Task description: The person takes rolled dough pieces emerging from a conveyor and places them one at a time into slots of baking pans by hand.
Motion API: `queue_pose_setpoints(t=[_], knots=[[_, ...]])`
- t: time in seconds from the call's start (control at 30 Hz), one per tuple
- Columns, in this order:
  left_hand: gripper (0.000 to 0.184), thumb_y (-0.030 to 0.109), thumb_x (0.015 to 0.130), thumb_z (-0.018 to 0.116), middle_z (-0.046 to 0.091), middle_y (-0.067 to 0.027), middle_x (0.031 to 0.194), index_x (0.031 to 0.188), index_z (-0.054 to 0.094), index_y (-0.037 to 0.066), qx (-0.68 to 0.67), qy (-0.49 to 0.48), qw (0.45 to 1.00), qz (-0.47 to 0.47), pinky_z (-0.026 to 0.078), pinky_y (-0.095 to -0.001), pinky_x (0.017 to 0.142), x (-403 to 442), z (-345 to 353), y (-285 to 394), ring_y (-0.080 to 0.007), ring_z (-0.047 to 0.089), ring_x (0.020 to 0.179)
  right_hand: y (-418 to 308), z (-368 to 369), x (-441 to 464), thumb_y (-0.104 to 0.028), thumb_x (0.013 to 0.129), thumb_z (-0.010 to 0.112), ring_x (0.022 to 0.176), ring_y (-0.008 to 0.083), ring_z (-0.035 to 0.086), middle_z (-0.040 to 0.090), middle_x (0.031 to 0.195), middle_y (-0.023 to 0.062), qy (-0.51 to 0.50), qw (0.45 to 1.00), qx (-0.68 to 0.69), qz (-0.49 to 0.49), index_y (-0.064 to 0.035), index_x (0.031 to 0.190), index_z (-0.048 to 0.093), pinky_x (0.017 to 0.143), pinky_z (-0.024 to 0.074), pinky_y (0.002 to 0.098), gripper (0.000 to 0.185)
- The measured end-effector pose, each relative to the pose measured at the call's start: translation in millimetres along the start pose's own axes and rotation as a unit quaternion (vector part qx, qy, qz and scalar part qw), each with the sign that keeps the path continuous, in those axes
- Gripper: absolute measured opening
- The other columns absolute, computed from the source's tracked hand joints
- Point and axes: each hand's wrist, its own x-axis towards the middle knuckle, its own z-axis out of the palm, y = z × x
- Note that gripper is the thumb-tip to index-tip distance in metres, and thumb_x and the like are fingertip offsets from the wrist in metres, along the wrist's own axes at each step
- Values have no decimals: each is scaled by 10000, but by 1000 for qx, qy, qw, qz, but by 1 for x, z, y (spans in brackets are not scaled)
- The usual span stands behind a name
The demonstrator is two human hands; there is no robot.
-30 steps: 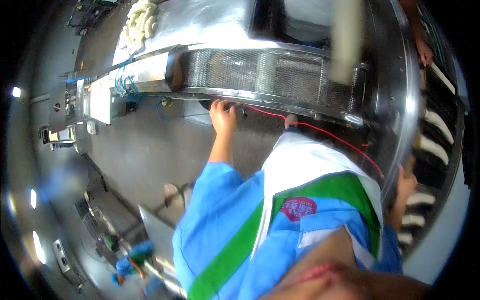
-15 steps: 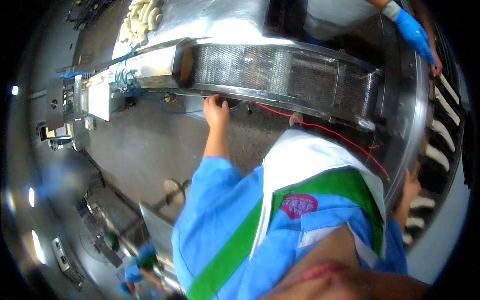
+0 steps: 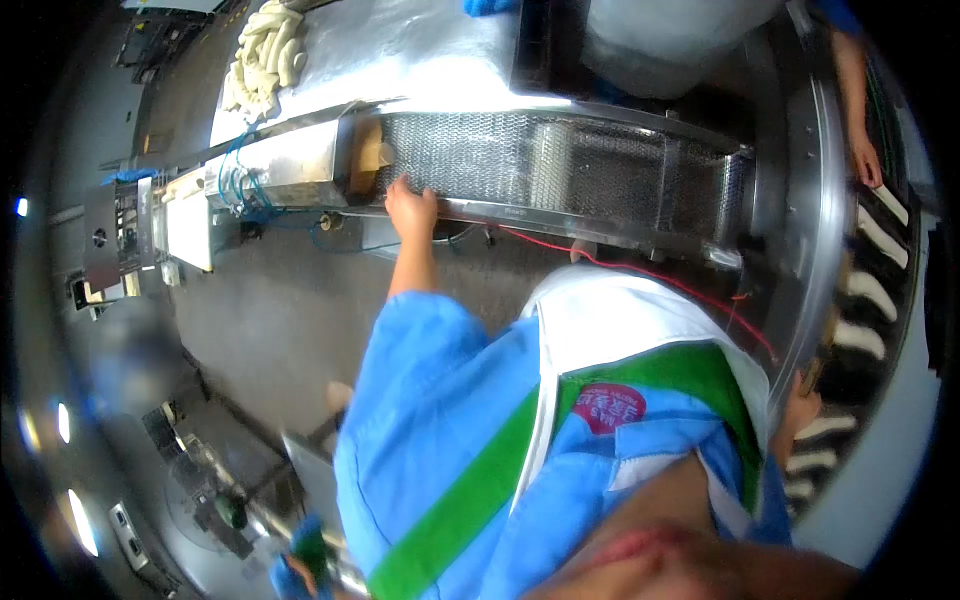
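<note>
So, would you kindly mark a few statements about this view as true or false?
1. The left hand is at the near edge of the mesh conveyor. True.
2. The right hand wears a blue glove. False: it is bare.
3. Pale pieces are heaped on the metal table. True.
4. The red cord lies coiled on top of the mesh conveyor. False: it stretches along the conveyor's near side, uncoiled.
5. A co-worker's bare hand is by the row of pale strips at the right. True.
</note>
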Motion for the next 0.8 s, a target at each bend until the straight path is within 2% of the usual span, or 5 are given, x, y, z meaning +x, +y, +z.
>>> queue_pose_setpoints(t=[0.17, 0.4, 0.67, 0.73, 0.8], knots=[[567, 118, 638, 629, 476, -229, 1201, 1168, 478, -19, 37, 74, 997, -7, 345, -439, 965, 14, 7, 1, -390, 442, 1102, -1, -25, -8, -657, 758, 529, 975, 380, 538, 599, 909, 265, -145, 987, 14, 69, 80, 799, 635, 866, 427, 443, 746], [522, 81, 640, 623, 504, -159, 1191, 1147, 505, 60, 112, 38, 989, 94, 361, -431, 947, 36, -12, 24, -349, 437, 1132, 6, -5, -29, -664, 751, 520, 1123, 358, 456, 537, 1147, 255, -75, 990, -47, 113, 64, 1019, 617, 926, 379, 433, 781], [409, 104, 706, 604, 543, -101, 1138, 1101, 507, 57, 211, -38, 954, 208, 363, -410, 936, 26, -2, 61, -281, 456, 1129, -40, -36, 10, -666, 798, 452, 1156, 351, 446, 521, 1179, 238, -191, 976, -26, 105, 62, 953, 607, 919, 381, 470, 760], [417, 109, 707, 607, 544, -98, 1134, 1107, 503, 57, 213, -45, 949, 229, 357, -411, 943, 23, 3, 62, -278, 457, 1126, -27, -11, 14, -649, 766, 521, 1018, 370, 514, 561, 1059, 239, 18, 999, -43, -20, 74, 867, 609, 864, 405, 482, 735], [421, 109, 724, 596, 541, -96, 1133, 1128, 493, 55, 217, -55, 941, 255, 369, -383, 936, 19, 3, 72, -259, 465, 1116, -27, -8, 27, -631, 760, 545, 952, 371, 531, 572, 993, 235, 11, 999, -14, -36, 74, 846, 613, 832, 416, 482, 714]])
